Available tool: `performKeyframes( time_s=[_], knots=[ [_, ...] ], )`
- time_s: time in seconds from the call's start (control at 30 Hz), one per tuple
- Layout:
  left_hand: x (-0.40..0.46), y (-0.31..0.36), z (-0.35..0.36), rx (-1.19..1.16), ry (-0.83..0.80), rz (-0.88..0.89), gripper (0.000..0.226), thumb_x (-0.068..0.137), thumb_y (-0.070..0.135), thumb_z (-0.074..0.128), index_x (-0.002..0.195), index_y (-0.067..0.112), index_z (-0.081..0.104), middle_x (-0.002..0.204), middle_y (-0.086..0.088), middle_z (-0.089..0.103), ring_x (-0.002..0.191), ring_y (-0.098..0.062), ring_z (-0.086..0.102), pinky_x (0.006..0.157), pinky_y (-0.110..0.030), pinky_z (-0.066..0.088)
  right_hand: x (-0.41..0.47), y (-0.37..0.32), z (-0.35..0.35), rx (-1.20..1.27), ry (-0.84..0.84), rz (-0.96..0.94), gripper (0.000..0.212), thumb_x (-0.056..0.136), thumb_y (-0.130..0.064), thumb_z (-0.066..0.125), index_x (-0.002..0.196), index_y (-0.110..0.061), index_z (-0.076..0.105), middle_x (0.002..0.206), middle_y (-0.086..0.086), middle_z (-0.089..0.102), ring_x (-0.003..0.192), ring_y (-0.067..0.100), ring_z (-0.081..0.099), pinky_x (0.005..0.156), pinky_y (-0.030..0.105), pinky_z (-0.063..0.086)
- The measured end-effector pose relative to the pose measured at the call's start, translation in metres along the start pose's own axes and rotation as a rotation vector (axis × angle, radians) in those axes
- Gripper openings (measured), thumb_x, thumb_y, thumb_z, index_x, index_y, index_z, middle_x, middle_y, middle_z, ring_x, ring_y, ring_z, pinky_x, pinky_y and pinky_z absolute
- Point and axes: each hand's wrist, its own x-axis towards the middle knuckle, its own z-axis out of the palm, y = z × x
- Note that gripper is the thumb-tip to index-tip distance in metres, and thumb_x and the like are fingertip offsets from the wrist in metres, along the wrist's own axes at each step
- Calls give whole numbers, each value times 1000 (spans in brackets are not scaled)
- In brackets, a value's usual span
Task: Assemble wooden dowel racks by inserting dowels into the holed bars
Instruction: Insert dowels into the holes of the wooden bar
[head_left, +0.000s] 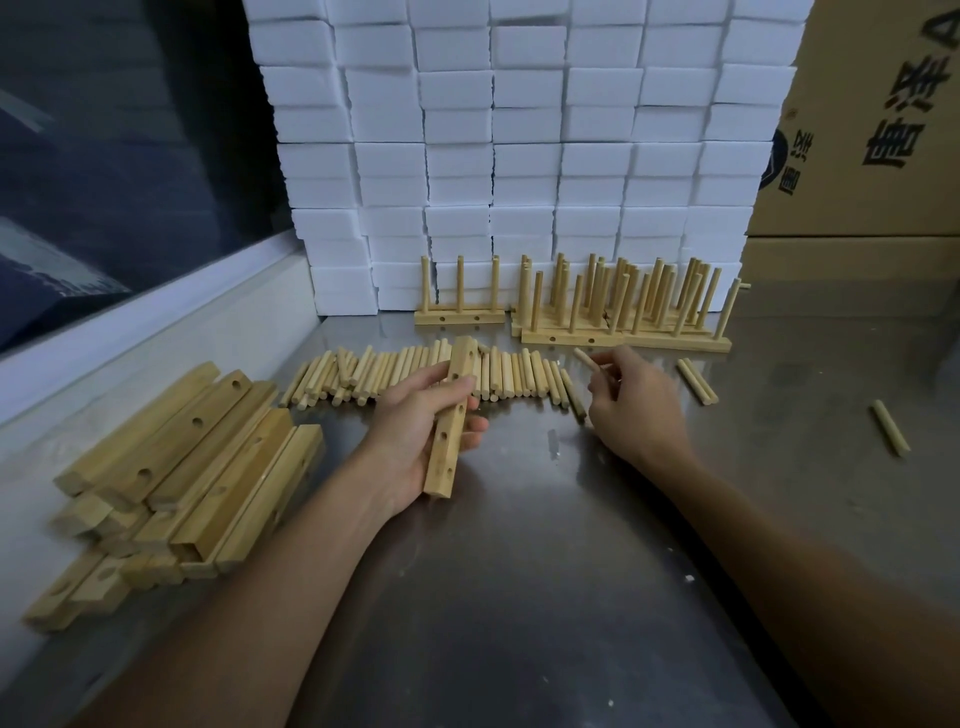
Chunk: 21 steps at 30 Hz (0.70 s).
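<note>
Above the grey metal worktop (519, 545), the left hand (415, 431) grips a pale holed wooden bar (451, 421) while the right hand (631, 400) pinches a short round wooden dowel (586, 358), which may jam if angled.

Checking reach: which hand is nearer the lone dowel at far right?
Right. The right hand, pinching a dowel, sits left of the lone dowel; the left hand, gripping the holed bar, is farther left.

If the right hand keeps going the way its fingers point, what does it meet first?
Probably the row of loose dowels. The right hand, pinching a dowel, points up-left toward the holed bar in the left hand; depth is unclear.
</note>
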Motion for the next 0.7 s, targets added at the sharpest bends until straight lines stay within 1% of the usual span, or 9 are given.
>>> performKeyframes(
  time_s=[0.03,0.1,0.2,0.27,0.37,0.47,0.53,0.6,0.7],
  knots=[
    [0,0,0,7,-9,4,28,88,8,67,116,9,68,76,-8,68,61,-21,67,50,-28,55,-2,-3,-1,-2,1,-38,22,97,-16,55,119,-15,60,90,-5,63,77,9,60,68,26,52],
    [0,-1,1,28,-16,7,23,92,9,62,115,9,67,75,-8,68,58,-21,64,48,-28,53,-6,-9,-2,-3,-3,-122,18,96,-16,57,113,-16,59,93,-3,65,80,11,61,73,34,57],
    [1,-3,5,50,-7,6,20,97,9,54,114,8,64,73,-8,67,50,-21,58,39,-27,43,-14,-22,0,56,-1,-205,12,96,-22,59,106,-15,61,85,-7,65,76,10,63,70,40,58],
    [1,-3,8,71,2,12,17,98,9,54,109,9,66,79,-11,69,48,-21,56,35,-25,38,-20,-31,3,93,10,-253,12,96,-24,60,104,-15,63,80,-6,66,71,11,63,67,42,58],
    [-1,-3,12,144,-17,31,13,98,13,58,107,13,67,90,-12,72,47,-22,54,34,-23,36,-28,-44,11,134,26,-342,16,96,-24,61,106,-12,64,74,-11,61,63,7,56,60,34,51],
    [-2,-3,14,255,-54,78,13,98,19,60,108,16,68,81,-4,71,46,-19,52,35,-23,36,-32,-51,15,126,11,-399,19,97,-25,60,109,-12,65,70,-14,56,57,4,50,54,30,46],
    [-3,-3,15,307,-34,113,16,97,19,61,112,17,67,75,0,68,44,-18,50,35,-24,35,-32,-50,15,116,24,-405,19,98,-26,60,109,-12,66,66,-15,54,52,4,46,51,28,42],
    [-3,-4,15,384,-6,171,16,97,19,61,113,21,67,71,3,67,43,-16,50,35,-24,36,-32,-49,15,104,62,-403,17,97,-25,61,104,-11,68,62,-20,46,49,0,43,50,21,34],
    [-2,-6,17,538,28,281,17,98,20,60,111,24,69,75,-3,70,44,-16,53,36,-24,39,-33,-49,16,56,99,-405,13,96,-23,62,98,-11,67,59,-19,44,46,2,41,47,18,30]
  ],
)
